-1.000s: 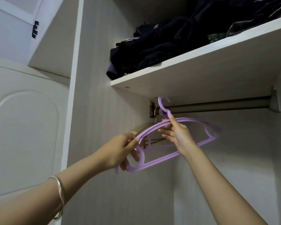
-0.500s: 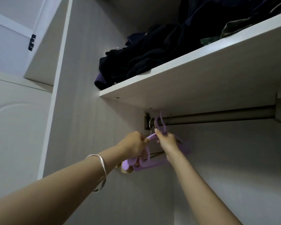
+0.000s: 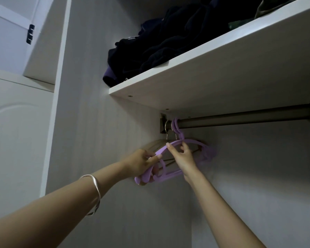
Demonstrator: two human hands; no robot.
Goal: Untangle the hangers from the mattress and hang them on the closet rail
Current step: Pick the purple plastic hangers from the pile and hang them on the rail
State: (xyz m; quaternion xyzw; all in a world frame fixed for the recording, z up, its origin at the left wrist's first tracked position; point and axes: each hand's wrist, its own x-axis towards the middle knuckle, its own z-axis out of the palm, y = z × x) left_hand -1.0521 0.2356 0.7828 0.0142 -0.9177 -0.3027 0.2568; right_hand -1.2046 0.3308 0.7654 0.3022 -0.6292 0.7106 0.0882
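Gripping purple hangers [image 3: 160, 150] hooked over rail [image 3: 240, 116].

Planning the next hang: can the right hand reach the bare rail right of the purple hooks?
Likely yes: right hand holds the purple hangers just below the closet rail, and nothing hangs along that stretch.

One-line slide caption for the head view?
Left hand and right hand grip purple hangers, hooks over the closet rail beside a wooden hanger, under a shelf of dark clothes.
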